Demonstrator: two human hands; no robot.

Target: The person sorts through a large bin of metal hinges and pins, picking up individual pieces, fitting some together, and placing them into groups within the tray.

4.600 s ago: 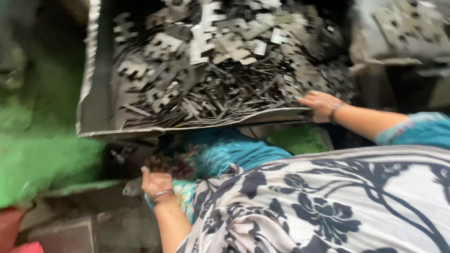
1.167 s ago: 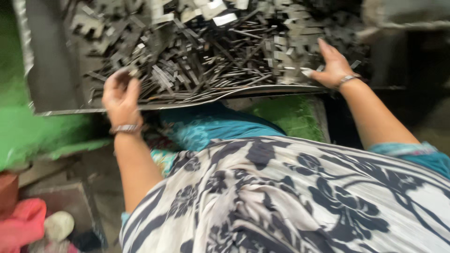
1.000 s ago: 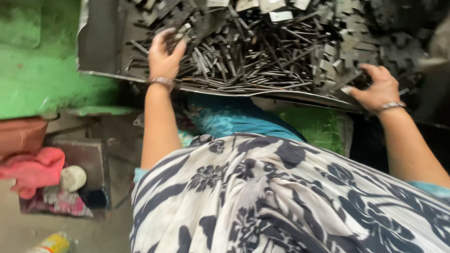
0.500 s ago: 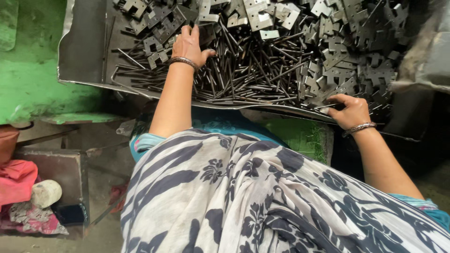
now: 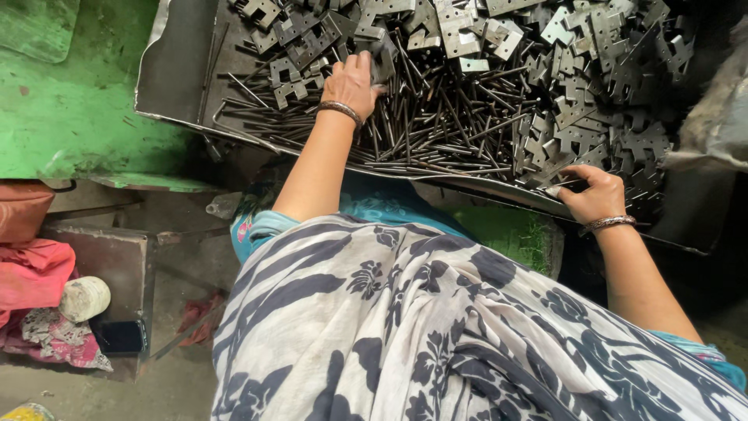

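Note:
A wide metal tray [image 5: 175,70] holds a heap of thin dark metal rods [image 5: 436,129] and several flat stamped metal brackets [image 5: 592,93]. My left hand [image 5: 354,78] lies palm down in the heap, its fingers curled over rods and a bracket at the pile's upper left; whether it grips anything I cannot tell. My right hand [image 5: 596,195] rests at the tray's near edge on the right, with fingers bent onto rods and brackets there. Both wrists wear metal bangles. A black and white patterned cloth [image 5: 436,335] covers my lap below.
A green painted surface [image 5: 70,117] lies left of the tray. On the floor at the left are pink cloth [image 5: 35,273], a pale roll [image 5: 84,298] and a dark phone [image 5: 118,337]. A grey sack [image 5: 717,117] sits at the right edge.
My left hand rose from beside my lap into the tray and has reached deeper into the rods. My right hand stayed on the tray's near right edge. The view shifted.

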